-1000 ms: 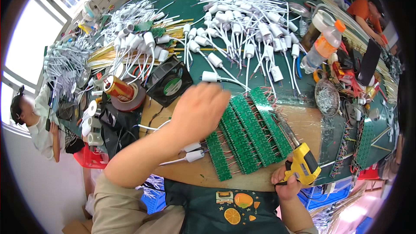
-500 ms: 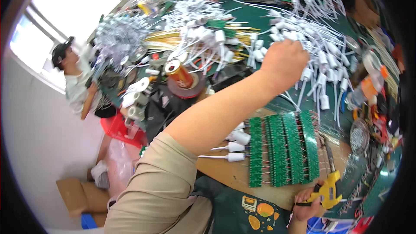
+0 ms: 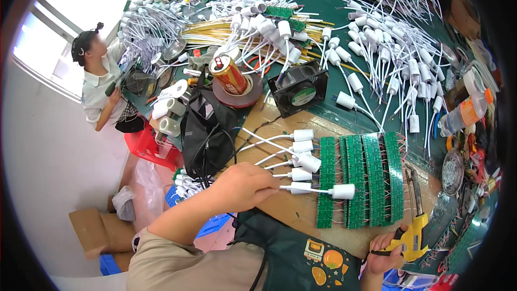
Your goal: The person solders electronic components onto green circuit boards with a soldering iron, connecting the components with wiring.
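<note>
My left hand (image 3: 245, 186) pinches the white cable of a wired white cap (image 3: 343, 191), a small cylinder lying over the lower left of the green circuit boards (image 3: 356, 183). Just beside that hand, several similar white caps (image 3: 303, 161) with cables rest on the brown board (image 3: 296, 213), at the left edge of the circuit boards. The circuit boards stand in rows of strips, with thin wires between them. At the lower right, my right hand (image 3: 385, 250) grips a yellow soldering gun (image 3: 416, 237), its slim barrel pointing away past the boards' right side.
Heaps of white wired caps (image 3: 396, 54) cover the far table. A black fan (image 3: 299, 89), a drink can (image 3: 227, 75) on a tape roll and a black bag (image 3: 207, 129) stand left of centre. At right is a plastic bottle (image 3: 466, 113). Another person (image 3: 99, 75) is at left.
My left hand has come back from the far heap toward me and now holds a wired cap by its cable. My right hand stays low at the right with the soldering gun.
</note>
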Demonstrator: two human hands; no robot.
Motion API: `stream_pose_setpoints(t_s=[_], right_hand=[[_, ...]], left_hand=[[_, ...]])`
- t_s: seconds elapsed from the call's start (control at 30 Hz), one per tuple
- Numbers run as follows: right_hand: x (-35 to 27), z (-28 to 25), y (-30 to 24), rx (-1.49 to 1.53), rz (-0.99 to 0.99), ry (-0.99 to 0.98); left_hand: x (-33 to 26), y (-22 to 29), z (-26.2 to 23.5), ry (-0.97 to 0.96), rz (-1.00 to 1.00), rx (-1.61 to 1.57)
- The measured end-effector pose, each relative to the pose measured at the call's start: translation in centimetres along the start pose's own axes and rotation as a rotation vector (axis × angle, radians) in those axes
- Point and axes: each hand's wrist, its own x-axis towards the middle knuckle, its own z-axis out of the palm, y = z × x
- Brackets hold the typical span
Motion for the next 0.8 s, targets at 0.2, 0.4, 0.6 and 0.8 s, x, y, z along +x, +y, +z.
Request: stream_pose_setpoints(t_s=[0.2, 0.4, 0.6, 0.8], right_hand=[[0.3, 0.4, 0.0, -0.063, 0.010, -0.028], [0.5, 0.8, -0.1, -0.130, -0.018, -0.034], [0.4, 0.8, -0.2, -0.125, 0.003, -0.037], [0.5, 1.0, -0.5, -0.146, 0.016, -0.022]], left_hand=[[1.7, 2.0, 0.8, 0.018, 0.124, 0.177], [5.1, 5.0, 5.7, 0.105, 0.247, 0.000], [6.3, 5.7, 8.1, 0.082, 0.250, 0.135], [4.0, 5.7, 6.0, 0.174, 0.274, 0.127]])
